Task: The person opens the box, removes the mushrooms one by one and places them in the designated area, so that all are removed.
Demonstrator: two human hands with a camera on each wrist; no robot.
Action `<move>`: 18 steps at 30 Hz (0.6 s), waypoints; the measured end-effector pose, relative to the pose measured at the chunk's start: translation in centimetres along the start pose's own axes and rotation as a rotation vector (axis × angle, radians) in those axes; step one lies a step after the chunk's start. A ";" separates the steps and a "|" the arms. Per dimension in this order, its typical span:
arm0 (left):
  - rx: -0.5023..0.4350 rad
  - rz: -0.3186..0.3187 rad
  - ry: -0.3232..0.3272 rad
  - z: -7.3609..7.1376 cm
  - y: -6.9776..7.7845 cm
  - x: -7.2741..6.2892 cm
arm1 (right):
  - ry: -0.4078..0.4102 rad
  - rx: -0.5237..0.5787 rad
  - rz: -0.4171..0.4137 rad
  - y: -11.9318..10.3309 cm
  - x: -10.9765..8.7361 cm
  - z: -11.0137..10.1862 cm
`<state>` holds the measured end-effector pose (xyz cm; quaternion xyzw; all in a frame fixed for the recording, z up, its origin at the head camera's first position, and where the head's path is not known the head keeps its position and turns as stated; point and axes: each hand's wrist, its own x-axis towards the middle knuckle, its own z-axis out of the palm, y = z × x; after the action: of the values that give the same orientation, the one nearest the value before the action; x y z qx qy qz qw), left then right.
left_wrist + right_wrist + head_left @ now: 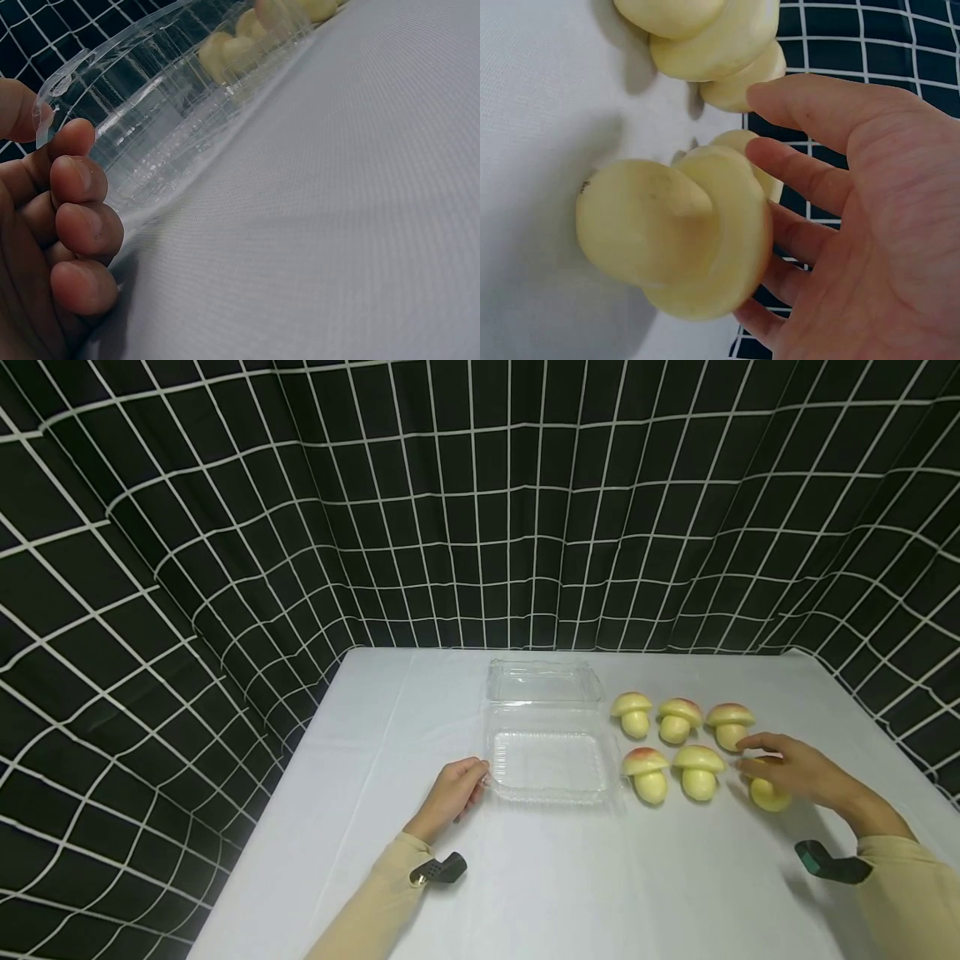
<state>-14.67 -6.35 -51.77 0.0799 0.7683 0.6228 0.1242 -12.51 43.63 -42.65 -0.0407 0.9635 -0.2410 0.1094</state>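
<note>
Pinched between thumb and index finger of my left hand (452, 789) is the near left corner of a clear plastic clamshell box (551, 767). Its lid (545, 682) lies folded back behind the base. In the left wrist view the other fingers curl loosely below the box rim (43, 124). At the right, my right hand (813, 774) reaches over a yellow model mushroom (768, 796). The right wrist view has that mushroom (634, 225) with its cap toward the spread fingers; fingertips are at the cap, thumb apart from it. Whether they touch is unclear.
Two rows of similar mushrooms stand between box and right hand: a back row with a middle one (678, 720), and a front row with one (699, 772) beside another (647, 775). A white cloth (375, 735) covers the table. Black grid curtains (465, 510) surround it.
</note>
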 end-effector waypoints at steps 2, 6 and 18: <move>0.002 0.001 -0.003 0.0 0.0 0.1 | 0.020 -0.008 -0.006 -0.1 -0.1 -0.2; 0.006 -0.005 -0.002 0.1 -0.2 0.4 | 0.057 -0.034 -0.010 -0.1 0.1 -0.6; -0.246 -0.042 0.085 -0.8 -0.1 1.3 | 0.047 0.097 0.064 -2.0 2.1 -3.0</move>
<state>-16.09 -6.72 -51.84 0.0217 0.6921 0.7125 0.1135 -15.24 42.97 -39.55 0.0012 0.9538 -0.2846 0.0965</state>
